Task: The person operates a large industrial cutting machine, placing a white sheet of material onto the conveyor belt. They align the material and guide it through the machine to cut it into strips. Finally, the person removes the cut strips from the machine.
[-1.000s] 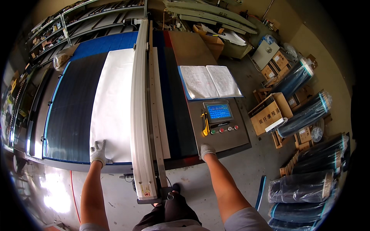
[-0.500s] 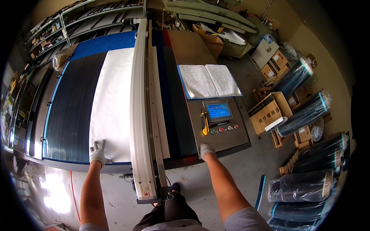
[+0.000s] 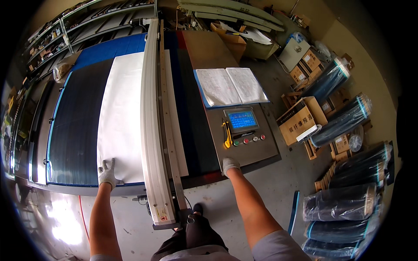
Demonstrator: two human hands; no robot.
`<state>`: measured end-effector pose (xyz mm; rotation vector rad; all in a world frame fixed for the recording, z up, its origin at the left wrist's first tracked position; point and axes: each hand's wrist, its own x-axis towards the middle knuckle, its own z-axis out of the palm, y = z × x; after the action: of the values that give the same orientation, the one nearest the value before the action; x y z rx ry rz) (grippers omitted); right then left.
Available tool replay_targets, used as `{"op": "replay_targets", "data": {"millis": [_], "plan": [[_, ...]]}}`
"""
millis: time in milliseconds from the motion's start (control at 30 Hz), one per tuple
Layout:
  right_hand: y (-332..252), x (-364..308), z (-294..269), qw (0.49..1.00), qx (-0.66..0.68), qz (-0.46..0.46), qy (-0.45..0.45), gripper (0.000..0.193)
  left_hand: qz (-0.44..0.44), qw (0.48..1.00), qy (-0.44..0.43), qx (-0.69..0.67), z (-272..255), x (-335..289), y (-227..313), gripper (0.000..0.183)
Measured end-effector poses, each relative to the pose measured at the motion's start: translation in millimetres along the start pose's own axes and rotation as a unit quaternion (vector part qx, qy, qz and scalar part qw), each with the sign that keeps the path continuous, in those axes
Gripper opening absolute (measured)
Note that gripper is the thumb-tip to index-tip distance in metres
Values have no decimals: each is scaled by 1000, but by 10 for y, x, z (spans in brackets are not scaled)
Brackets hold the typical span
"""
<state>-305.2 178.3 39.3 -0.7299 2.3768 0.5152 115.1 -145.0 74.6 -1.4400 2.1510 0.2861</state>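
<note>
My left hand (image 3: 107, 175), in a pale knit glove, lies on the front left corner of a white sheet (image 3: 120, 100), fingers spread and empty. The sheet rests on a wide dark sheet (image 3: 78, 126) on the machine bed, and its right part passes under a long pale metal beam (image 3: 153, 108). My right hand (image 3: 230, 166), gloved alike, rests at the front left corner of the metal control panel (image 3: 254, 156); its finger ends are hidden. Beyond it lie a yellow-handled cutting tool (image 3: 227, 137), a row of buttons (image 3: 246, 141) and a lit touchscreen (image 3: 242, 119).
An open notebook (image 3: 231, 87) lies behind the touchscreen. Plastic-wrapped rolls (image 3: 339, 206) and cardboard boxes (image 3: 302, 122) stand on the right. Metal shelving (image 3: 65, 32) fills the back left. A red hose (image 3: 82, 217) runs along the floor at the left.
The whole view has shifted a little, with the bench appearing slightly further left and up. Both hands keep their places on the sheet and the panel corner.
</note>
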Motion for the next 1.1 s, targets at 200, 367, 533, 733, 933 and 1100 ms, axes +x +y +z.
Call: {"op": "replay_targets", "data": {"millis": [200, 367, 533, 733, 933, 1100], "plan": [[-1, -3, -2, 1000, 15, 12, 7, 27, 1, 1000, 2, 3, 2, -6, -5, 137], [49, 233, 260, 993, 100, 38, 59, 34, 2, 1000, 1, -1, -11, -15, 25, 136], [0, 24, 57, 997, 57, 3, 51, 38, -4, 1000, 1, 2, -14, -39, 0, 136], [51, 82, 131, 997, 35, 2, 65, 43, -4, 1000, -8, -2, -45, -35, 67, 136], [6, 47, 78, 998, 42, 0, 47, 47, -5, 1000, -10, 2, -46, -35, 17, 137], [4, -59, -33, 999, 14, -13, 29, 51, -3, 1000, -14, -3, -46, -27, 31, 137]]}}
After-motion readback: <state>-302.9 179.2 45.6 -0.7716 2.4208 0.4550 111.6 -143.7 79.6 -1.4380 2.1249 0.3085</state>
